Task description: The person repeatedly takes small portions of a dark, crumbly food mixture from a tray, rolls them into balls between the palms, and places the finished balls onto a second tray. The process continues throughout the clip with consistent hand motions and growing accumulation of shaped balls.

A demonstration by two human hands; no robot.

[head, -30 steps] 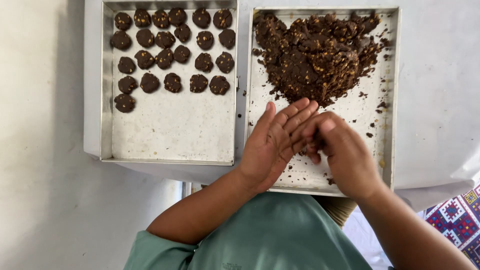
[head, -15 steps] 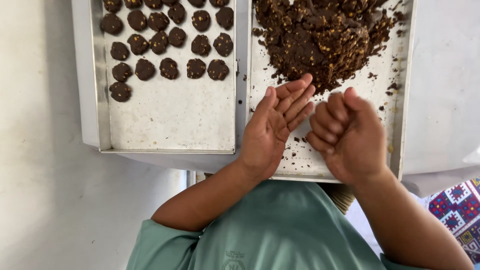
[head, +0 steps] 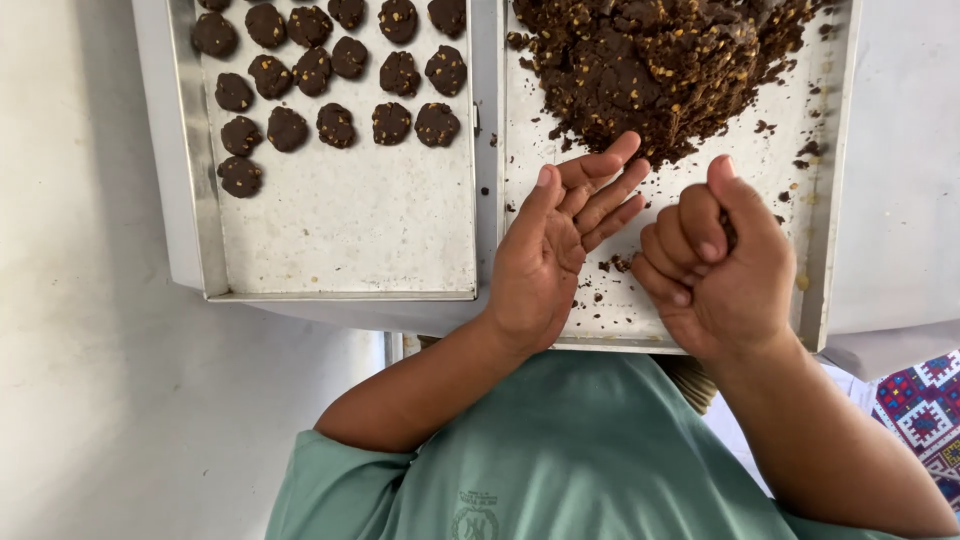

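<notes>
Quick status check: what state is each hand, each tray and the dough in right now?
left hand: open, fingers spread, empty.
right hand: curled into a fist around a bit of dark dough.
left tray: partly filled with rows of dough balls.
right tray: holds the loose dough heap, crumbs scattered.

Dull brushed-metal rectangular trays; coarse, crumbly dark-brown nut-flecked dough heap; matt, bumpy dark-brown dough rounds; soft green cloth shirt.

Two metal trays: left tray, right tray. Fifteen dark dough rounds visible on left tray, top row cut by frame edge. One dough heap on right tray. Two hands: left hand, right hand.
</notes>
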